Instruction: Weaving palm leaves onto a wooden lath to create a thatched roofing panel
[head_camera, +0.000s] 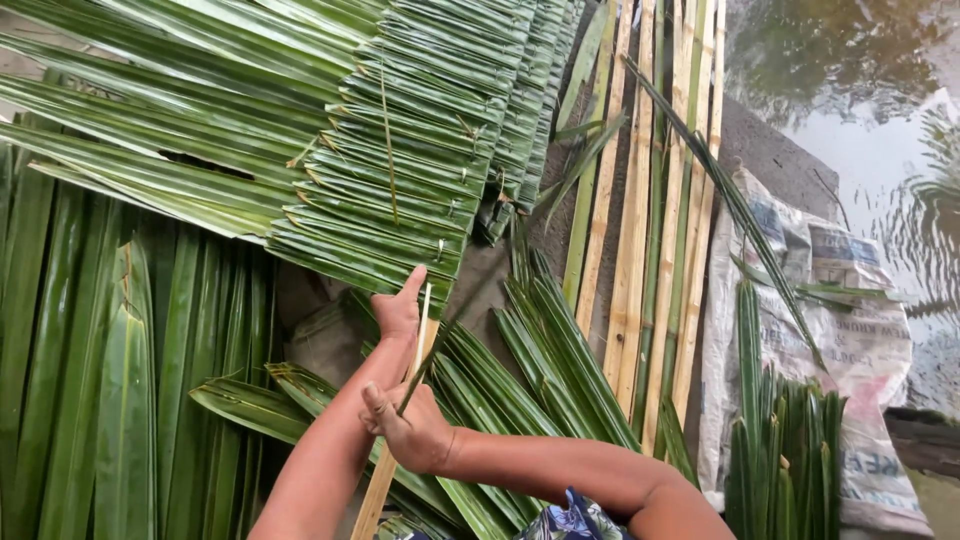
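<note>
1. Left hand (398, 312) presses against the lower edge of the stitched palm-leaf panel (390, 160), thumb raised, fingers folded over the top of a pale bamboo slat (385, 470) that runs down toward the bottom of the view.
2. Right hand (415, 430) sits just below and beside the left, closed in a pinch on a thin dark leaf rib (440, 340) that rises at a slant toward the panel's edge.
3. That panel of folded green leaves, pinned in overlapping rows, lies across the upper left; its near edge touches the left hand.
4. Loose palm fronds (130, 380) lie flat on the left, and more cut leaf strips (550, 350) fan out just right of the hands.
5. Split bamboo strips (640, 200) lie side by side on the ground to the right, next to a printed woven sack (860, 330) and a bundle of short leaf pieces (790, 450); water (860, 110) shows at the upper right.
6. Risk, as I judge it: the thin rib could snap or bend if pushed at a slant through the layered leaves, and a slip of the pinch could jab the left thumb so close by.
7. Leaves at the panel's edge could also split along the grain or slide off the slat if the left hand's pressure eases.
</note>
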